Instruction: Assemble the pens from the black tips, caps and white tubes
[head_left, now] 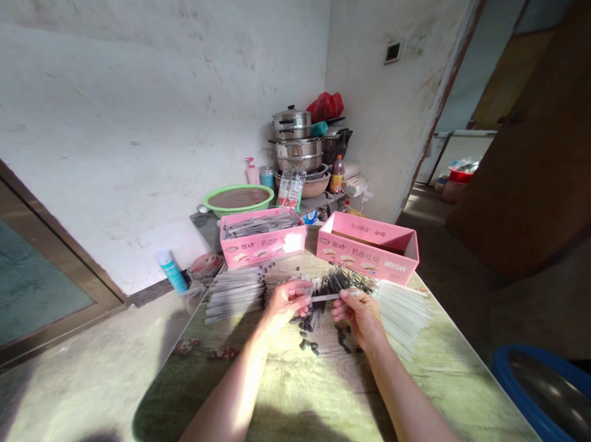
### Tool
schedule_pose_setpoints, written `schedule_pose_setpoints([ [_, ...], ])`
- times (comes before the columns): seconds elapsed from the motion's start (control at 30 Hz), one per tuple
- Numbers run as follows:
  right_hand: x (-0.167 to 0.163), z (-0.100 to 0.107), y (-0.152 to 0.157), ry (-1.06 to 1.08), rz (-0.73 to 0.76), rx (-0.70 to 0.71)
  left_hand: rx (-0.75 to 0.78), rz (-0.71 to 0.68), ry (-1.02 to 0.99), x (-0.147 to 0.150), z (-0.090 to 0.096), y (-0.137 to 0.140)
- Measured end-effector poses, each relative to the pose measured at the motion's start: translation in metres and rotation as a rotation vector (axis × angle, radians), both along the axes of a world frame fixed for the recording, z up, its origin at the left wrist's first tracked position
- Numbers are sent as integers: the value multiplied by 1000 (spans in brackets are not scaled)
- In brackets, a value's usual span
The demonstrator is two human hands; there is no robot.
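One wood-grain table (296, 394) fills the near middle, and two bare forearms (230, 392) slant in over it from the near edge, converging toward the centre. The left hand (289, 300) is turned inward with thumb and fingertips pinched on the left end of a thin pale tube (326, 298); the right hand (360, 314), knuckles to the right, pinches its other end, so the tube lies nearly level between them, above the tabletop. Just beyond stand two open pink cartons: the left carton (247, 250) is filled with long grey sticks (260, 224), while the right carton (347, 252) shows a brown layer inside, too little to identify. Farther left, a green basin (242, 209) holds something brown, whether liquid or solid I cannot tell. Whitish tubes lie bundled at left (237, 292) and fanned at right (404, 314), with slim black rods (346, 280) heaped between them. Small black caps (310, 347) lie scattered nearer, below the hands.
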State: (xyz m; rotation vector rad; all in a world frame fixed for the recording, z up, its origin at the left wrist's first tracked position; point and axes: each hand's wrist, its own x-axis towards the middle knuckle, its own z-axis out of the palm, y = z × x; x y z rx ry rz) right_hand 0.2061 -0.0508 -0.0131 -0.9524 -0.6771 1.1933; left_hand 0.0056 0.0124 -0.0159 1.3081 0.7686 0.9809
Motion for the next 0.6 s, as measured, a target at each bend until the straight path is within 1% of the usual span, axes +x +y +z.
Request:
schedule_pose_setpoints([
  [0.13,1,1,0,7,-7,4,34,42,-44,0,2,2],
  [0.23,4,0,1,12,-28,-5,81,115,15,-3,2,3],
  [0.33,7,-1,2,13,-67,-14,164,215,210,-5,0,3],
  [0.47,11,-2,2,15,-96,-17,412,328,480,-9,-1,0],
  [0.53,12,-2,3,21,-109,-17,491,344,563,-10,0,-1],
  [0.6,12,-2,3,26,-120,-17,533,323,603,-9,0,-2],
])
